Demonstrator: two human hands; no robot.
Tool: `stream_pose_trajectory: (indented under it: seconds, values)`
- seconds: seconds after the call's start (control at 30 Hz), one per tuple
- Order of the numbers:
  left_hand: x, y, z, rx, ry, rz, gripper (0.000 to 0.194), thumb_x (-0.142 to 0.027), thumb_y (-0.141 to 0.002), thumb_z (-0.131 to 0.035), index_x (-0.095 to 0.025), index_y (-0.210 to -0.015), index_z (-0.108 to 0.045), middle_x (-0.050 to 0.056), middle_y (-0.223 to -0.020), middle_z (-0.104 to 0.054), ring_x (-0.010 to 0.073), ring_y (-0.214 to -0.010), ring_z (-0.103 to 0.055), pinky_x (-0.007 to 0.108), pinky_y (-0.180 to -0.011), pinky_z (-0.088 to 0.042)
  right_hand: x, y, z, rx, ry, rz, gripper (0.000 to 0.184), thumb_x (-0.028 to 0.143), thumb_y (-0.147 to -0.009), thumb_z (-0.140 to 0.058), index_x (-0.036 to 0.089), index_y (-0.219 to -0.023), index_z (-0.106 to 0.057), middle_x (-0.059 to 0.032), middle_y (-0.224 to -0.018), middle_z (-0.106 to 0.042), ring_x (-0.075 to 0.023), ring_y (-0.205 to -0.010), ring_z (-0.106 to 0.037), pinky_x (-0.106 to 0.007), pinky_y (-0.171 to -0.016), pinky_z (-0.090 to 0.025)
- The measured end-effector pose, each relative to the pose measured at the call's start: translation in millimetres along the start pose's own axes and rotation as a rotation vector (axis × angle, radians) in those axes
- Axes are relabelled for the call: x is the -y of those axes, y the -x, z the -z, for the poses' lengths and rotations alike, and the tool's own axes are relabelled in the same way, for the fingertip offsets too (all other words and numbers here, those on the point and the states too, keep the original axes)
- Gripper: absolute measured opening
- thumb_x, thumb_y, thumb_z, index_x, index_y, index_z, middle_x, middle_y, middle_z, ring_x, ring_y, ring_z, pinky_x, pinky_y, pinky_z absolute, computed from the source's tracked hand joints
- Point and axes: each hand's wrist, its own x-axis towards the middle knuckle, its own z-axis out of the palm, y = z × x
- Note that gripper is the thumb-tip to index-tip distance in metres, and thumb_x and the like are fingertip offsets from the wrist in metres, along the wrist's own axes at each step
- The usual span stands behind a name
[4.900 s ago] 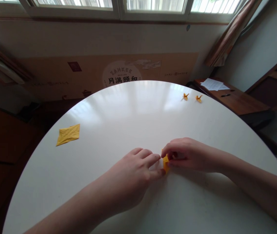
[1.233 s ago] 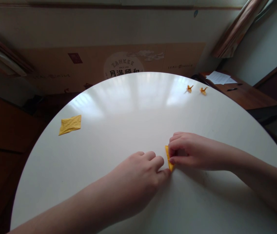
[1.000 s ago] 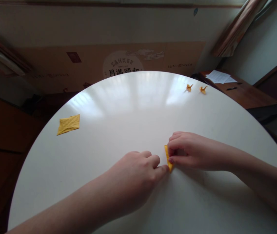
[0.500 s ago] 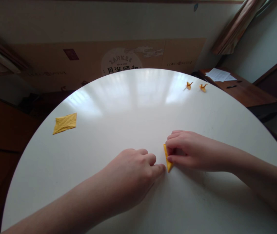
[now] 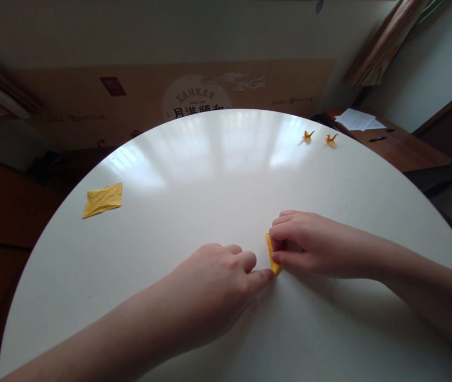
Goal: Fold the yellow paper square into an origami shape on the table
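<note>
A narrow piece of folded yellow paper lies on the white round table, pointed at its near end. My right hand is closed on it from the right, thumb and fingertips at the edge, and covers much of it. From the left, my left hand reaches in with its fingers curled. One outstretched digit touches the paper's near tip. A flat, creased yellow paper lies apart at the table's left.
Two small orange-yellow paper cranes stand near the far right table edge. Beyond it is a brown wooden desk with white sheets and a dark pen-like item. Printed cardboard leans along the wall.
My left hand's outstretched digit has moved slightly right and now meets the paper's near tip. My right hand keeps its hold. The view has shifted a little.
</note>
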Motion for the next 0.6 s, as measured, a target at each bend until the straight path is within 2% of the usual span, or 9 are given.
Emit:
stream_pose_trajectory:
  seconds: [0.6]
  values:
    - [-0.2, -1.1, 0.2, 0.011, -0.003, 0.001, 0.027, -0.022, -0.098, -0.046, -0.026, -0.121, -0.060, 0.000, -0.080, -0.060, 0.0190, -0.064, -0.055, 0.033, -0.054, -0.035, -1.4, -0.4, -1.1, -0.015, 0.018, 0.002, 0.014, 0.017, -0.085, -0.060, 0.020, -0.072, -0.062, 0.0001, -0.078, -0.067, -0.0176, -0.085, -0.058, -0.027, -0.070, -0.042]
